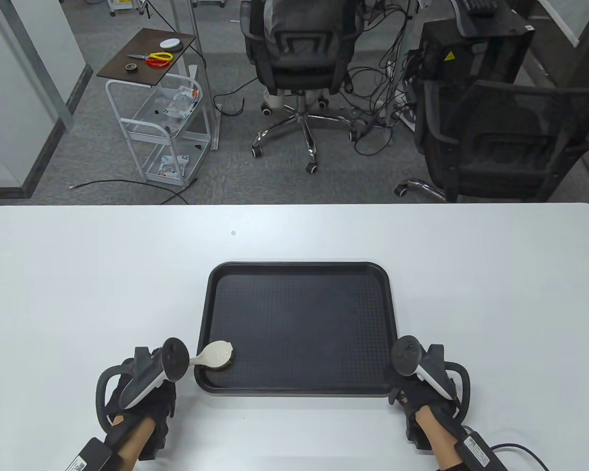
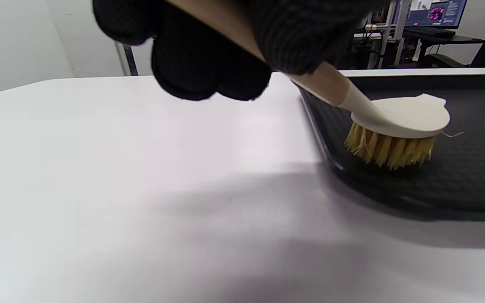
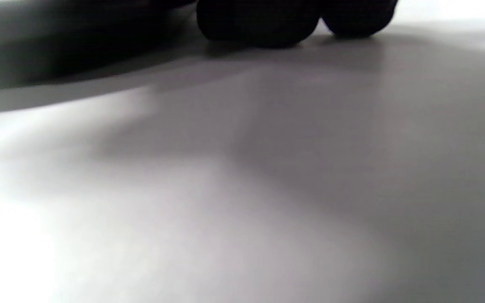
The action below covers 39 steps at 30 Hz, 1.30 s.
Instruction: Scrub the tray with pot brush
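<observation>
Table view first: the black tray (image 1: 299, 327) lies flat on the white table (image 1: 78, 274), square in front of the person; the pot brush (image 1: 217, 354) has its round head down in the tray's near-left corner, handle running back over the rim into the left hand (image 1: 140, 387); the right hand (image 1: 424, 387) sits at the tray's near-right corner, touching or just beside the rim, and whether its fingers are curled I cannot tell from here.

Left wrist view: gloved fingers (image 2: 209, 63) wrapped round the wooden handle, a firm hold; the yellow bristles (image 2: 387, 149) meet the textured tray floor just inside the rim.

Right wrist view: dark fingertips (image 3: 259, 25) rest on the table, the tray's edge a blur at upper left; nothing is visibly held, but the grip stays unclear.

My read: scrubbing is at an early stage; only that one corner is under the brush, and the tray's wide floor looks left to cover.
</observation>
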{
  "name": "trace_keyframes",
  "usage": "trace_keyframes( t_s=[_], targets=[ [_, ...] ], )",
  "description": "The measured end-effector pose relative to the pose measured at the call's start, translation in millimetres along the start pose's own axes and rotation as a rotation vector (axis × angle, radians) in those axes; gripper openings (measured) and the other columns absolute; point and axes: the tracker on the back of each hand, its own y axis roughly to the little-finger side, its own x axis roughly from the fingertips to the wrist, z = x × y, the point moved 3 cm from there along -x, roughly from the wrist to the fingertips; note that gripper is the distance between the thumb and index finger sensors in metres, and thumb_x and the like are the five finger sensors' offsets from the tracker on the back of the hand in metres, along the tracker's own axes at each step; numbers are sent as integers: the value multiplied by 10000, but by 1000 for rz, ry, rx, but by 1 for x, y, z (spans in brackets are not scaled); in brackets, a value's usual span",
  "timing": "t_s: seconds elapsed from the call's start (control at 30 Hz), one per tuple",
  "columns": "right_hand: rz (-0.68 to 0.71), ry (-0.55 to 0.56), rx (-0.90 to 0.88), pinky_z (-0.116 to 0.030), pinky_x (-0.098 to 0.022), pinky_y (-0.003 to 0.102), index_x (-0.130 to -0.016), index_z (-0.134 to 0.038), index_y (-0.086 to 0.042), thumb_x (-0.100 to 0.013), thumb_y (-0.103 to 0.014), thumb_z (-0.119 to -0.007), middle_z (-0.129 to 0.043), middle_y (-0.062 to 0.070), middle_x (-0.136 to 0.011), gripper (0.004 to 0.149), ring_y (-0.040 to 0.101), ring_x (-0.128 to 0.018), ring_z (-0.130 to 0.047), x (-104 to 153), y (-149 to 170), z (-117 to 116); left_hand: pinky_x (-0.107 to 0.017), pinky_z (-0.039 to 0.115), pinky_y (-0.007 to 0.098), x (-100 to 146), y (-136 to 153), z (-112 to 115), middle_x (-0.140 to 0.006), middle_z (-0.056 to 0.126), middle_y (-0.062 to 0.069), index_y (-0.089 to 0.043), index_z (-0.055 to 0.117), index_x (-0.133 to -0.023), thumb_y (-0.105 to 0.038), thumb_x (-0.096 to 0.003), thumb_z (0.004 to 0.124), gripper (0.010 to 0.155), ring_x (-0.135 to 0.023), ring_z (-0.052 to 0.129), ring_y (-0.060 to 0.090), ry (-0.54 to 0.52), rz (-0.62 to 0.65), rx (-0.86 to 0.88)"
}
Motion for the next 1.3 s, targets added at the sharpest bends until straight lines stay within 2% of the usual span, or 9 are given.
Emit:
trace_keyframes(
  t_s=[0.27,0.47,0.73,0.87,1.03,1.1,1.3],
  targets=[
    [2,-1,-1,-690,-607,515,-1075,-443,-106,-512,-446,-711,-726,94,-849,711,205,-619,-830,0,0,0,-668,669,492,-27,-59,-36,-949,794,10,-422,688,-1011,-337,-457,761,565,-726,910,242,-90,93,69],
    [2,1,-3,-689,-606,515,-1076,-443,-105,-512,-446,-711,-727,93,-849,711,206,-617,-830,0,0,0,-665,682,487,-59,-126,-51,-955,786,6,-418,675,-1014,-337,-457,755,569,-730,913,235,-110,145,81],
    [4,-2,-6,-688,-606,515,-1076,-442,-106,-512,-446,-711,-726,93,-849,712,206,-617,-830,0,1,0,-671,684,478,-108,-213,-43,-960,777,0,-419,667,-1015,-344,-458,751,569,-738,911,224,-82,188,106],
    [5,-4,-7,-688,-606,515,-1076,-441,-107,-514,-446,-711,-725,94,-849,710,205,-618,-829,0,1,0,-674,674,483,-123,-243,-34,-961,773,5,-416,665,-1017,-340,-459,751,569,-741,905,230,-39,202,134],
    [6,-7,-9,-688,-607,515,-1077,-441,-104,-512,-447,-713,-724,95,-850,714,207,-619,-829,0,1,0,-673,678,475,-134,-267,-21,-959,774,0,-420,659,-1018,-349,-462,745,567,-740,908,221,0,206,159],
    [6,-7,-9,-689,-607,514,-1077,-441,-106,-514,-447,-711,-725,94,-850,712,206,-619,-828,0,1,0,-671,684,471,-135,-271,-20,-956,776,-5,-427,657,-1016,-354,-462,739,564,-737,911,214,-20,200,142],
    [6,-6,-11,-687,-607,515,-1076,-442,-106,-513,-447,-712,-725,94,-850,712,207,-618,-829,0,1,0,-664,683,479,-138,-257,-22,-933,798,7,-430,692,-1000,-339,-455,746,555,-708,919,227,-31,159,123]
  ],
)
